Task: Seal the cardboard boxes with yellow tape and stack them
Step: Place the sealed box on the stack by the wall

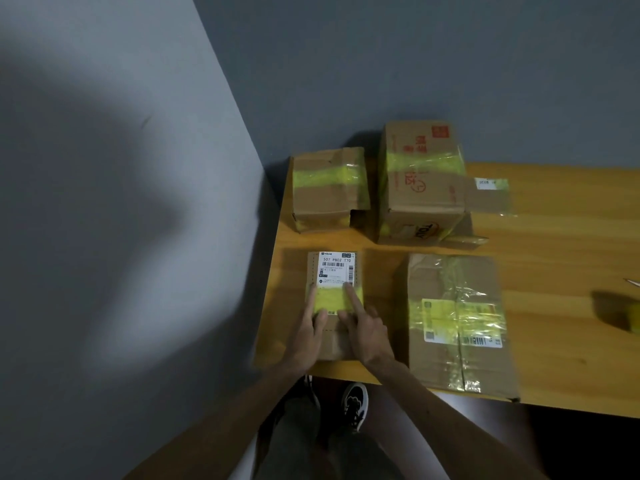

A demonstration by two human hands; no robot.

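Note:
A small flat cardboard box [332, 341] with a white shipping label lies at the table's near left corner, a strip of yellow tape [334, 298] across its top. My left hand [308, 337] and my right hand [363, 332] both rest on this box, each index finger stretched out and pressing an end of the tape strip. To the right lies a larger flat box [457, 327] crossed with yellow tape. Behind stand a taped box [329, 188] at the back left and a taller taped box [420, 181] beside it. A yellow tape roll [632, 317] sits at the right edge, blurred.
The wooden table [554, 237] is pushed into a corner of grey walls. A flat taped piece of cardboard [490, 195] lies behind the tall box. A thin pale object [632, 281] lies at the far right. My legs and a shoe [355, 405] show below the table edge.

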